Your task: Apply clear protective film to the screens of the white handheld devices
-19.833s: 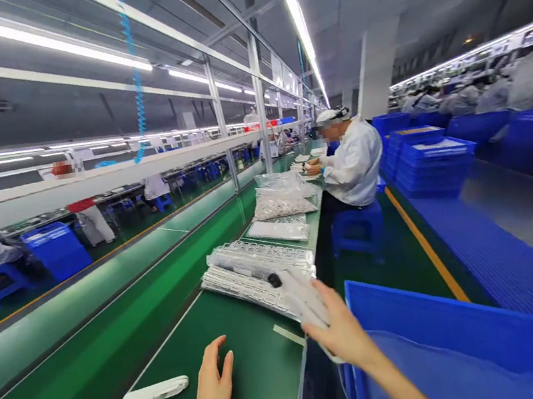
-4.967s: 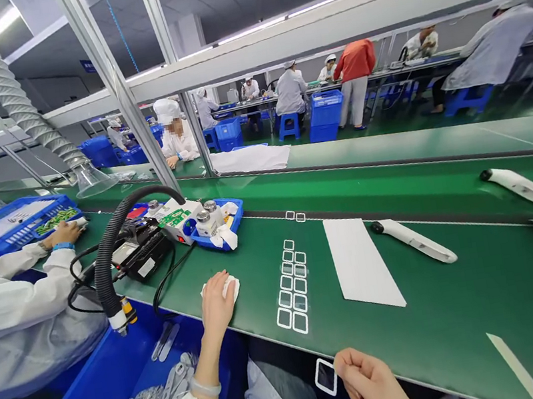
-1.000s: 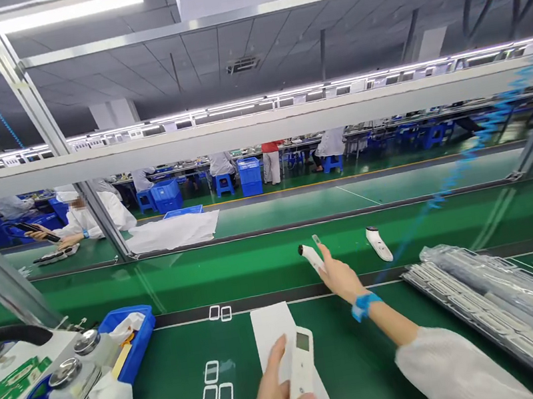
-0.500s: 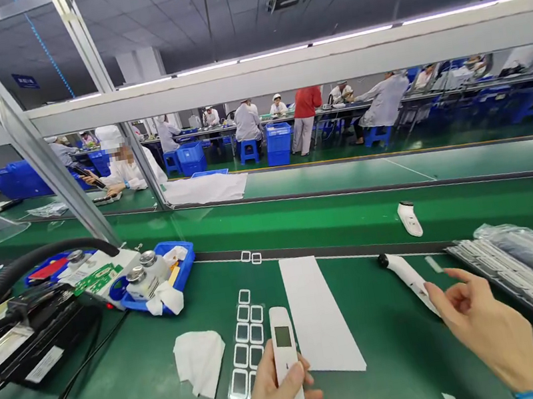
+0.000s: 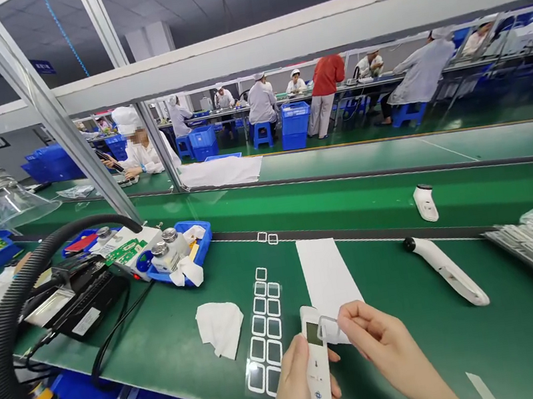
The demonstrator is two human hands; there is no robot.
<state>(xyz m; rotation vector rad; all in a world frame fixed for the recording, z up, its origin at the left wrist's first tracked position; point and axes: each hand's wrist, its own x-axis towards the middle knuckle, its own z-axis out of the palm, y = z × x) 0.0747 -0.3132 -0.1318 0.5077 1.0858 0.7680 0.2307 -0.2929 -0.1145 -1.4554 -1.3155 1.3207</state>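
White plastic forms the body of the handheld device (image 5: 318,370), which is gripped in the left hand (image 5: 290,384) with its display (image 5: 313,334) facing up, over the near end of the paper sheet (image 5: 325,268). By the right hand (image 5: 394,349), a clear framed window piece (image 5: 330,330) is pinched at one edge between thumb and fingertip, its far edge at the display; whether it touches there cannot be told for certain. The step in hand is judged to be the placing of that piece over the display. For the next move, the device would need to be kept firm, and the piece squared to the display and lowered with its face untouched.

To the left of the sheet, framed window pieces (image 5: 259,326) are laid in two columns on the worktop (image 5: 384,275), with a white cloth (image 5: 221,328) beyond them. To its right, a second device (image 5: 450,270) is laid.
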